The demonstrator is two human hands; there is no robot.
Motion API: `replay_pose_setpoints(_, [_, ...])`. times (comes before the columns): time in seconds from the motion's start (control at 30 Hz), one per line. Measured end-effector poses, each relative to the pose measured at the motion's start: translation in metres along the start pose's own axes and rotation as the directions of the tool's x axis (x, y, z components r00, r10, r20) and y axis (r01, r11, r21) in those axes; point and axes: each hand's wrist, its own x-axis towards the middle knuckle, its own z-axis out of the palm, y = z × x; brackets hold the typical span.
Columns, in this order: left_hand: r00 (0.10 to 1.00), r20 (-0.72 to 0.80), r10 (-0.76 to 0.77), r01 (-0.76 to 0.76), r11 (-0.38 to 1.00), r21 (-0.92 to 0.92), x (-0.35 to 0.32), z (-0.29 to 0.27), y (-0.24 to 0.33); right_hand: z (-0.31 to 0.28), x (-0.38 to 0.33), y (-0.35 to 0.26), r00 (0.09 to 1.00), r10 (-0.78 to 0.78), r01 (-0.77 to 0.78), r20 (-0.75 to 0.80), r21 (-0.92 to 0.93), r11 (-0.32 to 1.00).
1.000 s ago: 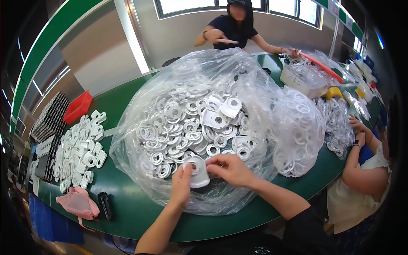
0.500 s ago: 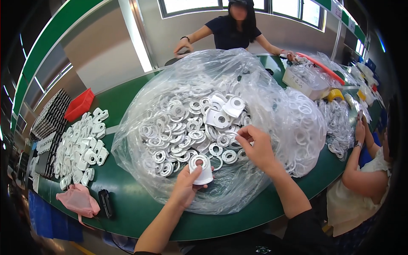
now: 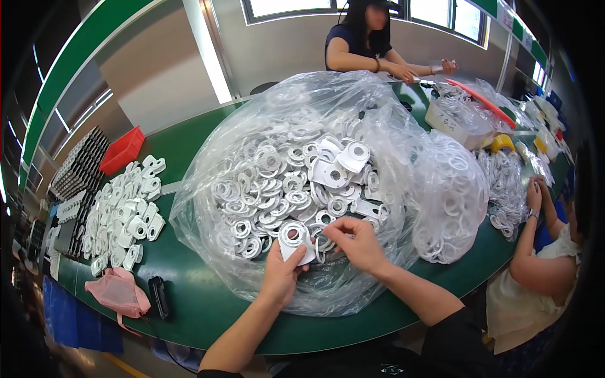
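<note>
My left hand (image 3: 280, 274) grips a white plastic housing (image 3: 295, 238) with a round collar and a hole at its top. Thumb and fingers close around its lower part, above the near side of the heap. Just to its right, my right hand (image 3: 359, 242) is closed in a pinch; whatever lies between its fingertips is too small to make out. A white ring (image 3: 320, 251) shows by those fingertips; I cannot tell whether they touch it. Under and beyond both hands, a large clear plastic bag (image 3: 201, 142) spreads open, full of white rings and collars (image 3: 271, 195). Several white housings (image 3: 340, 165) lie on top.
On the green table (image 3: 189, 315), more white housings (image 3: 126, 214) are piled left, near a red bin (image 3: 121, 151), stacked black trays (image 3: 79, 167), a pink pouch (image 3: 118, 292) and a black case (image 3: 159, 297). A bag of rings (image 3: 450, 201) stands right. Two co-workers sit across and right.
My right hand has come left and nearer, from the heap to beside the housing in my left hand. The co-worker across has moved both arms to the right.
</note>
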Motion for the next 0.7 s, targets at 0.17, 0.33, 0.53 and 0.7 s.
replay_pose_setpoints(0.17, [1.0, -0.028, 0.009, -0.01, 1.0, -0.005, -0.001, 0.002, 0.007, -0.023, 0.002, -0.024, 0.956, -0.273, 0.18, -0.11, -0.518, 0.836])
replay_pose_setpoints(0.33, [1.0, -0.012, 0.006, -0.007, 1.0, -0.023, 0.0, 0.001, 0.008, -0.044, 0.009, -0.033, 0.971, 0.226, -0.211, 0.071, -0.175, 0.962])
replay_pose_setpoints(0.53, [0.996, 0.076, -0.047, 0.05, 0.998, -0.049, -0.003, 0.005, 0.011, -0.039, 0.012, -0.023, 0.926, 0.314, -0.376, 0.211, 0.427, 0.822])
replay_pose_setpoints(0.7, [0.987, 0.156, -0.033, 0.033, 0.999, 0.004, -0.006, 0.007, 0.007, -0.018, 0.005, -0.025, 0.956, 0.248, -0.289, 0.158, 0.358, 0.888])
